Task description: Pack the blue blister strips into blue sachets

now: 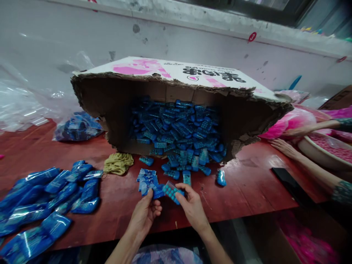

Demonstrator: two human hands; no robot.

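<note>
Hands [145, 211] [191, 206] hold wrapper [157, 191] and pack [170, 191] near table [242, 198] edge, room rightward.

Numeral "3", white, legible on a red round marker [252, 36] on the wall ledge. Cardboard box [170, 69]: large black characters, inverted, not reliably readable; adjoining small print illegible. Blue packets [59, 198]: pale printing, too blurred to read.

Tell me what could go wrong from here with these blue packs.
The beaded pack could slip, as the right hand only pinches it. The pile of packs spilling from the carton might slide out further. The nearest blue pouch could drop, lying close to the table's front edge.
</note>
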